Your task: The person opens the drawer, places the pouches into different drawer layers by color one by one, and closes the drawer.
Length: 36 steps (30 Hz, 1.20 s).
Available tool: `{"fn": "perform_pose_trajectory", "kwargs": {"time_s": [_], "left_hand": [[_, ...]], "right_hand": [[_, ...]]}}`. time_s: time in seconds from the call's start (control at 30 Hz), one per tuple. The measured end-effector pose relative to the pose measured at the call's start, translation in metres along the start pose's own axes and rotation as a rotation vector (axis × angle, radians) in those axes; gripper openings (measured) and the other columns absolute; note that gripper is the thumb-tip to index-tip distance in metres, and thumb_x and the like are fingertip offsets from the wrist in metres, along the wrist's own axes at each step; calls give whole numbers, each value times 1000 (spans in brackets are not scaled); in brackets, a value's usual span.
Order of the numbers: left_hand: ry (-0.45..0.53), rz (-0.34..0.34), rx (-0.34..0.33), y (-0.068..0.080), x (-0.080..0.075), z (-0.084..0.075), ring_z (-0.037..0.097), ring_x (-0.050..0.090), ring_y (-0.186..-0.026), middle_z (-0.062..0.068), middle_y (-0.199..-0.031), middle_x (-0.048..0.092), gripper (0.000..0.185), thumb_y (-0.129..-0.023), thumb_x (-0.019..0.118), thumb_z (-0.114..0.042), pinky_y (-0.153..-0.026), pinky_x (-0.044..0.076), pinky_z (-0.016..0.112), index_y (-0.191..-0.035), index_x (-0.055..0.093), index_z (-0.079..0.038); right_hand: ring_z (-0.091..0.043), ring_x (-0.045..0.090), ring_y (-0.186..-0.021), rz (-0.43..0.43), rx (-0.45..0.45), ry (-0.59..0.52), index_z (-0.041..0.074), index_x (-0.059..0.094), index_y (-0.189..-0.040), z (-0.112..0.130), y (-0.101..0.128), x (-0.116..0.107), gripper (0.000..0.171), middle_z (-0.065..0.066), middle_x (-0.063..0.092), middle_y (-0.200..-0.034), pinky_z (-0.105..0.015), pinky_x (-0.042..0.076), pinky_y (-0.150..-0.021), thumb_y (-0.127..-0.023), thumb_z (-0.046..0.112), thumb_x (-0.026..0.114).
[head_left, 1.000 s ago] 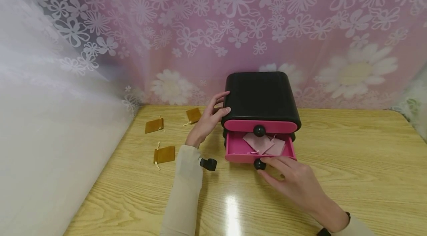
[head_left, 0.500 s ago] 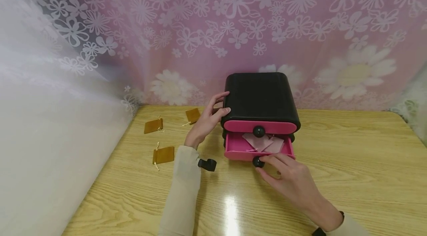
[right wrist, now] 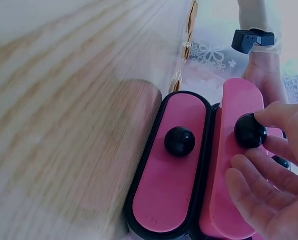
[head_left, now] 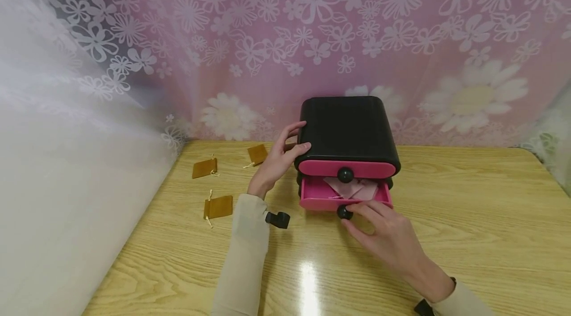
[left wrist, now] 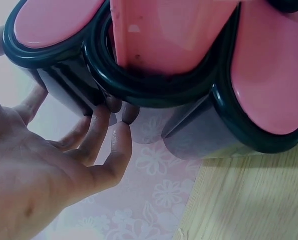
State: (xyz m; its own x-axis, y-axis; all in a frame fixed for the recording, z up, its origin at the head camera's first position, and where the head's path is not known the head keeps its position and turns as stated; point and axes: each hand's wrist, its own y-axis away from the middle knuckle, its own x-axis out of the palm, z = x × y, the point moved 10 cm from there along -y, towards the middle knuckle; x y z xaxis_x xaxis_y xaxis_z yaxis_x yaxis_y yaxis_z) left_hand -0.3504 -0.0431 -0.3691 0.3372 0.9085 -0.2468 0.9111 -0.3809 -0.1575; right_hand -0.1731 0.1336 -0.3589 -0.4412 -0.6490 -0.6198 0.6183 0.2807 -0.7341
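A small black chest (head_left: 347,127) with pink drawer fronts stands at the back of the wooden table (head_left: 468,217). Its middle drawer (head_left: 318,202) is pulled partly out, with pale pink pouches (head_left: 352,187) inside. My right hand (head_left: 359,214) is at this drawer's black knob (head_left: 344,212). In the right wrist view one fingertip touches the knob (right wrist: 249,130) and the other fingers (right wrist: 249,185) lie straight on the drawer front (right wrist: 229,165). My left hand (head_left: 290,150) rests against the chest's left side, and its fingers (left wrist: 121,145) touch the black body (left wrist: 73,85).
Three brown drawstring pouches lie on the table left of the chest: one (head_left: 204,167) far left, one (head_left: 257,154) by the curtain, one (head_left: 218,206) nearer me. A flowered pink curtain (head_left: 312,33) hangs behind. The top drawer (head_left: 321,168) is closed.
The middle drawer has slid back into the chest, with my right hand following it at the knob. Less of the pink pouches shows. My left hand has stayed on the chest's side.
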Motion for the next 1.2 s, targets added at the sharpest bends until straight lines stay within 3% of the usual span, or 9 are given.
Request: {"fn": "perform_pose_trajectory", "kwargs": {"time_s": [0.77, 0.87, 1.0, 1.1, 1.2], "left_hand": [[14, 5, 1, 0, 2, 0, 37, 50, -136, 5, -158, 36, 54, -102, 59, -31, -115, 42, 55, -152, 41, -41], [21, 6, -1, 0, 2, 0, 36, 51, -135, 5, -157, 36, 54, -102, 59, -31, -113, 43, 54, -152, 41, -41], [29, 8, -3, 0, 2, 0, 36, 52, -133, 5, -157, 35, 53, -102, 59, -32, -112, 45, 54, -151, 41, -42], [29, 12, -5, 1, 3, 1, 36, 52, -134, 5, -158, 34, 53, -102, 59, -32, -112, 45, 55, -151, 41, -43], [30, 15, -9, 1, 3, 1, 35, 51, -135, 5, -159, 33, 53, -102, 59, -32, -112, 44, 55, -151, 41, -44]], "right_hand": [[-16, 73, -84, -23, 6, -3, 10, 78, -100, -14, -9, 7, 56, -2, 77, -95, -34, 58, -68, -101, 57, 47], [-16, 72, -86, -19, 17, -23, 10, 77, -101, -18, -10, 8, 42, -2, 76, -96, -34, 57, -69, -99, 49, 61], [-16, 72, -86, -21, 21, -38, 10, 77, -100, -22, -12, 10, 21, -2, 76, -96, -33, 57, -70, -86, 25, 83], [-16, 73, -84, -34, 20, -35, 10, 78, -99, -24, -14, 11, 26, -2, 76, -94, -33, 57, -68, -75, 12, 88], [-16, 73, -84, -25, 37, -34, 10, 78, -98, -26, -15, 13, 30, -2, 76, -94, -34, 57, -68, -70, 10, 89]]}}
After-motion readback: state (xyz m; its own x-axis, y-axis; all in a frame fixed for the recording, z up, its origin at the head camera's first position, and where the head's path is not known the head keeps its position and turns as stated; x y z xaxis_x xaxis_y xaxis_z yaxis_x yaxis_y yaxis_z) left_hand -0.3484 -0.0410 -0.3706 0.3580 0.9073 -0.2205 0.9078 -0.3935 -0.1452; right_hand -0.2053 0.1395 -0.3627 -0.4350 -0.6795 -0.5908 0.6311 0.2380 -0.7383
